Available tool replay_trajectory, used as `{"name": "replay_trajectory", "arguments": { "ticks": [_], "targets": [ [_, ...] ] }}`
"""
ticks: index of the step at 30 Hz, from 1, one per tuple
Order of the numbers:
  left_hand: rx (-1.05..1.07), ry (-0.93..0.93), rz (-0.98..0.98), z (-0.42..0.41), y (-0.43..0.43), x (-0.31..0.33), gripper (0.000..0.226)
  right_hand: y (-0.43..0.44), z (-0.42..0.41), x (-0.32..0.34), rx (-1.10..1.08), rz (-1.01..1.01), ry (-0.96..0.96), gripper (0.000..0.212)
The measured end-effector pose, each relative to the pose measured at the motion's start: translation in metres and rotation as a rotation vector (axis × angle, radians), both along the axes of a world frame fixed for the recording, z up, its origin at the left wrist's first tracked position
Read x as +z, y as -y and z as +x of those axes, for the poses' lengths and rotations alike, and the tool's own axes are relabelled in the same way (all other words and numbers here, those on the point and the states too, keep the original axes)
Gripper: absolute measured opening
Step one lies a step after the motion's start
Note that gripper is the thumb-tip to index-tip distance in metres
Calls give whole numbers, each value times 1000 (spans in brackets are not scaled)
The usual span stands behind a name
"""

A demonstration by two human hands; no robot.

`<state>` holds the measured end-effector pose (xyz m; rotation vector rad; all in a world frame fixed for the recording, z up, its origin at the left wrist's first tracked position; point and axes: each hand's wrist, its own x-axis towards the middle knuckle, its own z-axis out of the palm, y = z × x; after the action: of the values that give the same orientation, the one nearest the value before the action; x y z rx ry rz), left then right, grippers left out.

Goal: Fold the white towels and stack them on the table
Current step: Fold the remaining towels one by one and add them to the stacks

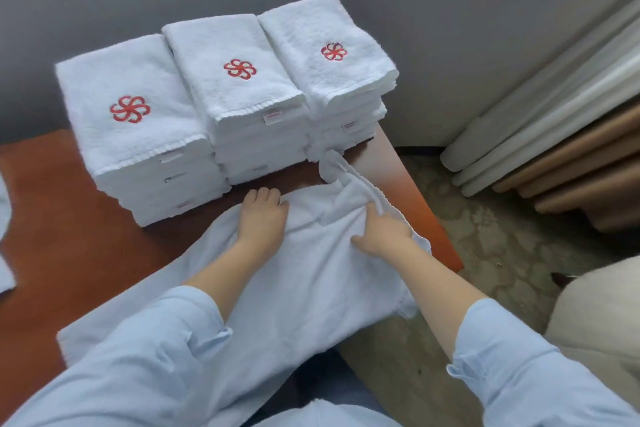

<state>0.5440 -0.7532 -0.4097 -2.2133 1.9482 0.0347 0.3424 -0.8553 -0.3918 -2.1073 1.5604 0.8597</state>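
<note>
A white towel [304,288] lies unfolded across the brown table [62,218], hanging over the near edge. My left hand [261,218] rests on its far edge, with the fingertips curled over that edge. My right hand [381,230] lies flat on the towel near its right side, fingers stretched toward a bunched far corner [334,168]. Behind them stand three stacks of folded white towels with red flower logos: the left stack [131,114], the middle stack [239,80] and the right stack [329,55].
A grey sofa back [450,45] runs behind the table. Rolled mats in white and brown [554,149] lean at the right on patterned carpet [485,246]. A beige cushion [595,315] sits at the right. More white cloth [5,253] shows at the left edge.
</note>
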Motion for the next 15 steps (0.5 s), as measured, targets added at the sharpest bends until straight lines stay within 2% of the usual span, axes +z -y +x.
{"name": "replay_trajectory", "arguments": {
  "ticks": [4,9,12,15],
  "targets": [
    [188,33,167,-17,11,4,33,20,-10,0,-21,-1,10,83],
    [304,25,293,-21,27,3,55,36,-31,-1,-94,-9,37,84],
    [337,-95,350,-20,29,-2,71,38,-40,-1,-141,10,28,90],
    [323,-196,378,-18,22,-5,78,31,-41,0,-43,-80,115,83]
  ]
}}
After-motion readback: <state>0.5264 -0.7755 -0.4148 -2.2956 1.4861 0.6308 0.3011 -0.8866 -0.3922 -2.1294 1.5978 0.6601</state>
